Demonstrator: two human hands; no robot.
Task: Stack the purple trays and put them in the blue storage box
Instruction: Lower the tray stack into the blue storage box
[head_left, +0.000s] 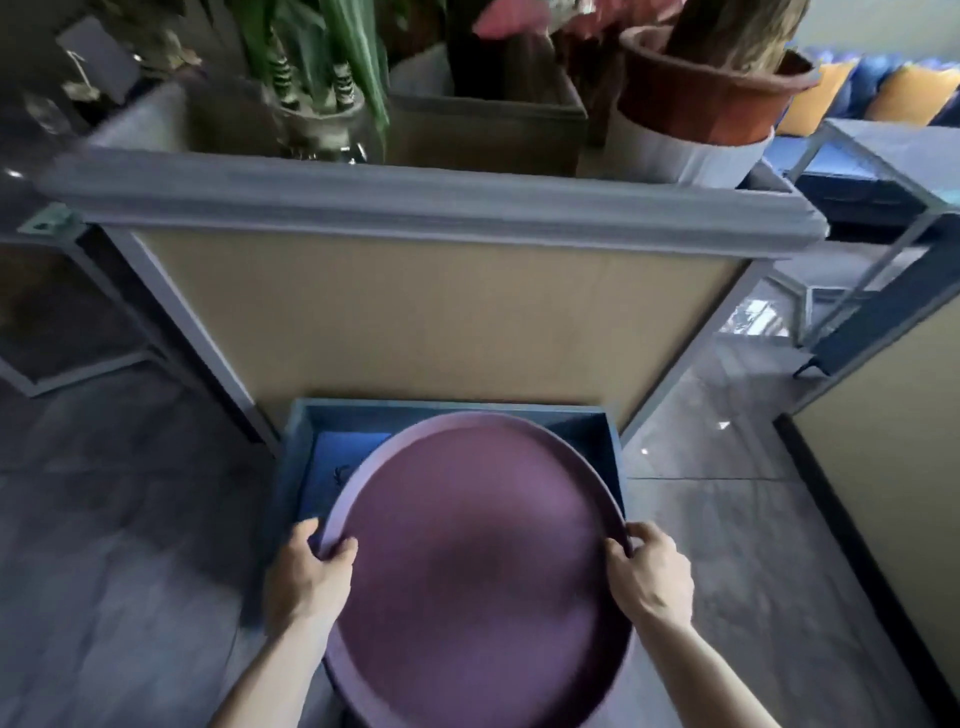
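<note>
A large round purple tray (483, 561) fills the lower middle of the head view. My left hand (306, 577) grips its left rim, thumb over the edge. My right hand (652, 577) grips the right rim the same way. The tray hangs over the blue storage box (447, 408), which stands on the floor against a panel. Part of the box's blue inside shows at its left and back; the tray hides most of it. Whether more trays are stacked under the top one I cannot tell.
A tan partition panel (441, 322) with a grey top ledge (415, 200) rises right behind the box. On the ledge stand plants in a glass vase (322, 124) and a brown pot (711, 93). Grey floor lies left and right of the box.
</note>
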